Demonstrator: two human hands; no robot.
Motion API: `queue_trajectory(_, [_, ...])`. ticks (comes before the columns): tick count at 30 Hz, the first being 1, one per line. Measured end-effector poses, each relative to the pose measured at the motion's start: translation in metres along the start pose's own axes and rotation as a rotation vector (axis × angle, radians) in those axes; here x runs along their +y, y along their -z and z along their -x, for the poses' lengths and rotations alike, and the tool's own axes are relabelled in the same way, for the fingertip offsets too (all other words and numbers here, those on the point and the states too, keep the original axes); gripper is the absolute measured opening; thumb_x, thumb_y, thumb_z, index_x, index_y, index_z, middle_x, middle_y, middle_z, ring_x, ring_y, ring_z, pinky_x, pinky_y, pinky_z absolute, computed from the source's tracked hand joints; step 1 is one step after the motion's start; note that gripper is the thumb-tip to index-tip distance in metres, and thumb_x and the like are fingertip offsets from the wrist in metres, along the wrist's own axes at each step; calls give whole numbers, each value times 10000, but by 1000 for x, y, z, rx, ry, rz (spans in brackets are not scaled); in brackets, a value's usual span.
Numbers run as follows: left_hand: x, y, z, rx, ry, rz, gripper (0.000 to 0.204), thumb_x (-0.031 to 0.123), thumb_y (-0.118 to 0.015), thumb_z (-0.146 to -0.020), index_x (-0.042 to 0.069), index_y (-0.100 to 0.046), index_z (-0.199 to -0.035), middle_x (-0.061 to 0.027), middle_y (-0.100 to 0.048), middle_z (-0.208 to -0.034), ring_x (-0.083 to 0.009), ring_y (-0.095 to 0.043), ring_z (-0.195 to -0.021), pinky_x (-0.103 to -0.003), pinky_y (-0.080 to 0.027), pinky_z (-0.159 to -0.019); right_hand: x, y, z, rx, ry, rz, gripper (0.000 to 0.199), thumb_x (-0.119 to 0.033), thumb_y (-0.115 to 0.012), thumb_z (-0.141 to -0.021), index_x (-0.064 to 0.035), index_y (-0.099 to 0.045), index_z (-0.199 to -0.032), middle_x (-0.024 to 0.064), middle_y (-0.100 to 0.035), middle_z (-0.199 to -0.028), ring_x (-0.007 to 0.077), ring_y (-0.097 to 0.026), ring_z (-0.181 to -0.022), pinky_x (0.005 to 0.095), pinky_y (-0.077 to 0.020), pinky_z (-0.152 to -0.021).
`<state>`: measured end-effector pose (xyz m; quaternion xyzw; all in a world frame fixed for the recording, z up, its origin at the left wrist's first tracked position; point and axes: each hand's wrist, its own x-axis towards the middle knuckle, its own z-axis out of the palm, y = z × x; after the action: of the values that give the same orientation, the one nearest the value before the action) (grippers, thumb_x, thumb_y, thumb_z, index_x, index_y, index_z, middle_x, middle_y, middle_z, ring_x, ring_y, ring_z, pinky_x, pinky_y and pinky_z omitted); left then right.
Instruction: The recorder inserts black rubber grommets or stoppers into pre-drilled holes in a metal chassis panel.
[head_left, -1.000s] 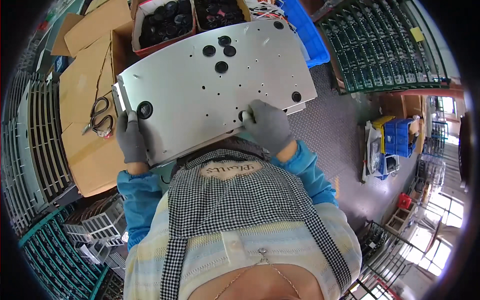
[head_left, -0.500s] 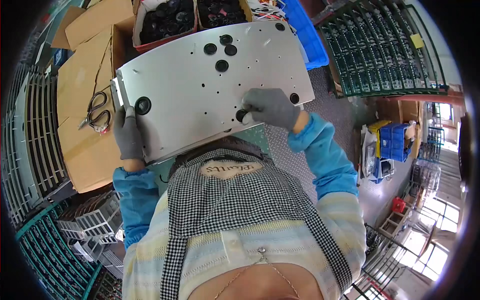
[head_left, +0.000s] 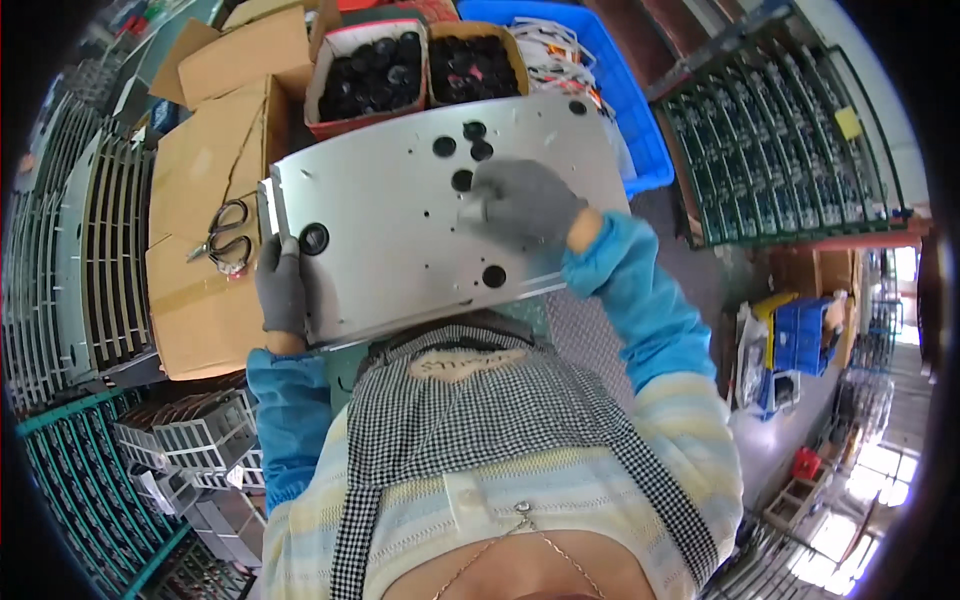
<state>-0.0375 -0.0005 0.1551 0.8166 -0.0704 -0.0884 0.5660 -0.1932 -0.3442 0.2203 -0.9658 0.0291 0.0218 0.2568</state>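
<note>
A flat grey metal panel (head_left: 400,210) with several round holes and black plugs lies in front of me. My left hand (head_left: 282,288), in a grey glove, grips the panel's near left edge beside a black plug (head_left: 314,238). My right hand (head_left: 520,203), also gloved, rests on the panel's middle right part, close to a cluster of black plugs (head_left: 463,145); whether it pinches anything I cannot tell. Another black plug (head_left: 494,276) sits near the panel's front edge.
Two open boxes of black plugs (head_left: 370,70) stand behind the panel. Scissors (head_left: 225,238) lie on cardboard boxes (head_left: 200,180) at the left. A blue bin (head_left: 610,90) is at the back right, green circuit-board racks (head_left: 780,140) further right, grey metal racks (head_left: 90,250) at the left.
My right hand has moved from the panel's near right corner up and across to its middle. The left hand keeps its hold on the left edge.
</note>
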Motion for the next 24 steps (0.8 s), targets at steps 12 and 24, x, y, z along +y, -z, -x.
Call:
queue_trajectory(12, [5,1,2,-22,52,35,408,232,-589,-961,-62,-586,-1244,-116,-673,-1090,-176,-599,-994,-298,-470,-881,-9,-32,-51,328,263,233,263,-318,-632,-888,-90,-566,-1001,110,-570,-908,297,-638,-799,443,-521,-615])
queue_trajectory(24, [46,23,39,-343,413,423,477,163,-620,-904,-16,-507,-1332,-122,-650,-1124,-199,-633,-969,-324,-509,-854,35,41,-126,553,370,-166,237,-254,-677,-858,-44,-651,-964,154,-640,-902,325,-640,-847,415,-505,-737])
